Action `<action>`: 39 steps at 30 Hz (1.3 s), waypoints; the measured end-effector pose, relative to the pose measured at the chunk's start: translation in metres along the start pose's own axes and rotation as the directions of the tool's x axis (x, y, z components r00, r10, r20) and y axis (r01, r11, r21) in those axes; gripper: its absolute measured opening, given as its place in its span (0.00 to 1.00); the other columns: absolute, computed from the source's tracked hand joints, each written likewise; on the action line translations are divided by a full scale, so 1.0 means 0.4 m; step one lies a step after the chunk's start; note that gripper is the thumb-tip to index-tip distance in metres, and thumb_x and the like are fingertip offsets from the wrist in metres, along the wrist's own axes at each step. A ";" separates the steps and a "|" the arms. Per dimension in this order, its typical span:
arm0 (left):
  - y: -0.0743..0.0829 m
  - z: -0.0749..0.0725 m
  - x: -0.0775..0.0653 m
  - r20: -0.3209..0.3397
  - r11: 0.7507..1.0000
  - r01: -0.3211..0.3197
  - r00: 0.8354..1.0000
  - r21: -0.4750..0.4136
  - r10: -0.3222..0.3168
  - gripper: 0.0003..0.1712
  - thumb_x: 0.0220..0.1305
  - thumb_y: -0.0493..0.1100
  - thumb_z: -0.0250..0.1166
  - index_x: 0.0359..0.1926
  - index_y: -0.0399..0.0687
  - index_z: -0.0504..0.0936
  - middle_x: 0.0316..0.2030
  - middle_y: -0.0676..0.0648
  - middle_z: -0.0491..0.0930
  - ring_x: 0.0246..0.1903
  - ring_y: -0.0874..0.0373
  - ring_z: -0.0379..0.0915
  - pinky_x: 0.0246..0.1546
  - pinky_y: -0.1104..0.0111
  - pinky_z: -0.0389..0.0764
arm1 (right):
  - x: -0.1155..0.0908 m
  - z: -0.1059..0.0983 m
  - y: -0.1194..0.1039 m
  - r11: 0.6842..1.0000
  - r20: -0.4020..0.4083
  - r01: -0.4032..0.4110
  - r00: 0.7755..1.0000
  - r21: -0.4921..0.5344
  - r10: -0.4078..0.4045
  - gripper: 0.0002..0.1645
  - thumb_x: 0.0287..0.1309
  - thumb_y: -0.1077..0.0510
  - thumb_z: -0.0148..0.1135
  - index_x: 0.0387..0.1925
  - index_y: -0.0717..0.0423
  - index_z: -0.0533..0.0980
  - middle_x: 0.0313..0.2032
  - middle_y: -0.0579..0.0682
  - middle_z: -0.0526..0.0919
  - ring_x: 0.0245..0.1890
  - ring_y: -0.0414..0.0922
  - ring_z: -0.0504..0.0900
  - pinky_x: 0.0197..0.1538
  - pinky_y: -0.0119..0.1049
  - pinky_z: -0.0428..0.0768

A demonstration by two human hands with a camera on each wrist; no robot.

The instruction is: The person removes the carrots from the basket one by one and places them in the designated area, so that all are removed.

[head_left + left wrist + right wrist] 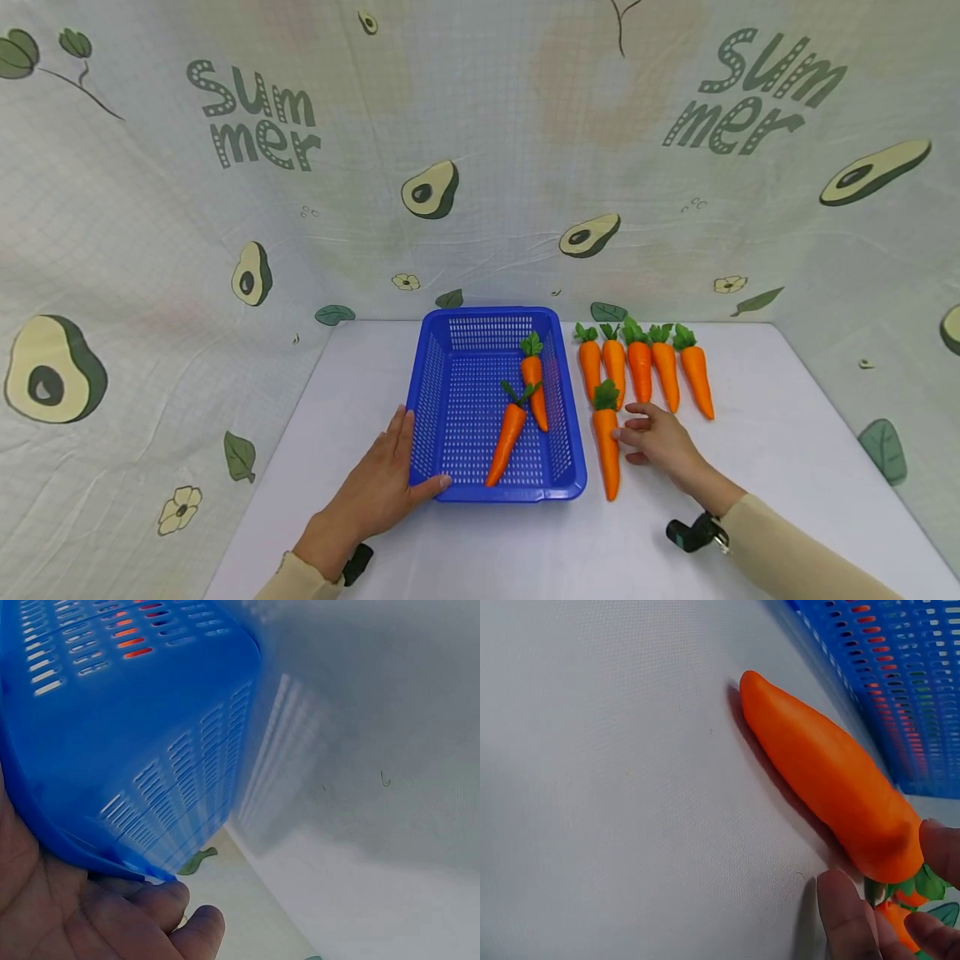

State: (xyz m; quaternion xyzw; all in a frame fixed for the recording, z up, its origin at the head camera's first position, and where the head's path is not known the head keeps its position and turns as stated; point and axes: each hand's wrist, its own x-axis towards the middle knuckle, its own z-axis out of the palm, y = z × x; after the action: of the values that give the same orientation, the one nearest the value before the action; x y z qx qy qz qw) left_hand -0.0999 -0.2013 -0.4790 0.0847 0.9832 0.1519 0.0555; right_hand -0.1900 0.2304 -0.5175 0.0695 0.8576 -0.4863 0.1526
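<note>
A blue plastic basket (491, 332) stands on the table, with two orange carrots with green tops in it, one carrot (507, 442) lying partly over another carrot (534, 379). My left hand (375, 487) rests against the basket's near left corner, its fingers along the left side and its thumb at the front rim. Right of the basket lies a separate carrot (607, 454). My right hand (663, 446) is at this carrot's right side. In the right wrist view, the thumb (941, 851) is at the carrot's leafy end, and the fingers (844, 911) lie apart from it on the other side.
Several more carrots (640, 367) lie side by side behind my right hand, tops pointing away. A pale cloth (495, 125) printed with avocados and lettering hangs behind the white table (510, 550) and at both sides.
</note>
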 end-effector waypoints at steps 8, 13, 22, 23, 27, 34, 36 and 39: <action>0.000 0.001 0.001 0.000 1.000 0.005 1.000 0.005 -0.005 0.69 0.65 0.78 0.62 0.84 0.36 0.44 0.84 0.33 0.42 0.80 0.32 0.52 0.77 0.40 0.60 | 0.001 -0.015 -0.014 0.997 -0.052 0.032 0.998 -0.076 -0.036 0.41 0.71 0.51 0.67 0.73 0.70 0.64 0.55 0.69 0.79 0.42 0.50 0.86 0.44 0.40 0.91; 0.001 -0.004 -0.001 0.008 0.999 -0.006 1.000 0.036 0.006 0.70 0.64 0.81 0.57 0.84 0.34 0.45 0.84 0.33 0.42 0.82 0.35 0.46 0.79 0.41 0.56 | 0.002 -0.029 -0.046 0.990 -0.117 0.098 0.987 -0.101 -0.110 0.38 0.74 0.51 0.64 0.73 0.70 0.64 0.58 0.68 0.78 0.50 0.56 0.84 0.50 0.42 0.90; -0.001 -0.012 0.001 0.021 0.993 -0.037 0.999 0.113 0.035 0.69 0.66 0.82 0.53 0.83 0.32 0.46 0.84 0.32 0.42 0.83 0.36 0.40 0.81 0.40 0.50 | -0.017 -0.014 -0.177 0.980 -0.143 0.197 0.969 -0.040 -0.201 0.39 0.75 0.48 0.62 0.76 0.64 0.64 0.63 0.68 0.77 0.57 0.61 0.84 0.58 0.52 0.87; -0.001 -0.014 0.001 0.019 0.992 -0.043 0.999 0.122 0.041 0.69 0.66 0.83 0.52 0.83 0.32 0.47 0.84 0.32 0.43 0.83 0.36 0.40 0.81 0.40 0.50 | -0.020 -0.007 -0.194 0.977 -0.137 0.213 0.967 -0.034 -0.215 0.38 0.75 0.49 0.62 0.76 0.64 0.64 0.63 0.67 0.77 0.57 0.61 0.85 0.58 0.51 0.87; -0.004 -0.016 -0.003 0.007 0.987 -0.053 0.999 0.151 0.052 0.69 0.65 0.84 0.51 0.83 0.32 0.48 0.83 0.32 0.45 0.83 0.36 0.41 0.81 0.39 0.50 | -0.033 0.040 -0.265 0.967 -0.034 0.252 0.968 0.050 -0.250 0.37 0.75 0.50 0.63 0.75 0.64 0.65 0.64 0.68 0.78 0.56 0.62 0.86 0.55 0.50 0.88; -0.005 -0.016 -0.004 0.012 0.989 -0.046 0.999 0.141 0.045 0.69 0.65 0.83 0.51 0.83 0.32 0.47 0.84 0.32 0.44 0.83 0.36 0.41 0.81 0.40 0.51 | -0.041 0.143 -0.351 0.966 0.225 0.173 0.950 0.190 -0.214 0.39 0.73 0.55 0.65 0.77 0.64 0.62 0.66 0.69 0.76 0.60 0.63 0.84 0.54 0.51 0.89; -0.004 -0.016 -0.003 0.011 0.991 -0.045 0.999 0.126 0.044 0.69 0.66 0.83 0.52 0.83 0.32 0.47 0.84 0.32 0.44 0.83 0.36 0.41 0.81 0.40 0.51 | -0.036 0.167 -0.361 0.972 0.270 0.138 0.944 0.192 -0.187 0.40 0.72 0.55 0.66 0.78 0.63 0.61 0.67 0.68 0.75 0.60 0.63 0.83 0.53 0.53 0.89; -0.001 -0.015 -0.001 0.015 0.992 -0.038 0.999 0.122 0.036 0.69 0.66 0.83 0.52 0.83 0.33 0.46 0.84 0.32 0.43 0.83 0.36 0.40 0.81 0.41 0.51 | -0.025 0.196 -0.367 0.979 0.311 0.094 0.939 0.180 -0.148 0.42 0.71 0.57 0.67 0.78 0.64 0.61 0.67 0.68 0.75 0.60 0.64 0.83 0.53 0.55 0.88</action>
State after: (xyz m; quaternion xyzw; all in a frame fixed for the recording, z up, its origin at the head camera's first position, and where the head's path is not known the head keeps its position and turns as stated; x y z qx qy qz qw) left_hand -0.1005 -0.2034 -0.4733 0.1072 0.9885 0.0916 0.0538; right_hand -0.2046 0.0877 -0.4326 -0.0520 0.7812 -0.5677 0.2545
